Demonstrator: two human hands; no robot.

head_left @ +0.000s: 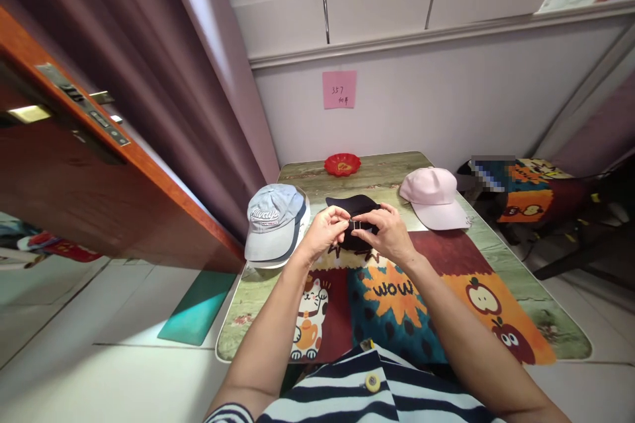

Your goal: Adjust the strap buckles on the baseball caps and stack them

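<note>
A black cap (353,201) is between my two hands above the middle of the table, its brim pointing away from me. My left hand (325,230) pinches the end of the cap's back strap. With fingers and thumb, my right hand (389,230) grips the same strap near a small metal buckle (357,225). A stack of caps (272,215), a light blue one on top, sits to the left of my hands. On the right lies a pale pink cap (434,195). My fingers hide part of the black cap.
A red scalloped dish (342,164) stands at the back of the table (397,168). A colourful printed mat (481,258) covers the front. A wooden door (124,178) stands at left, a green mat (198,307) lies on the floor, and a pink note (340,89) is on the wall.
</note>
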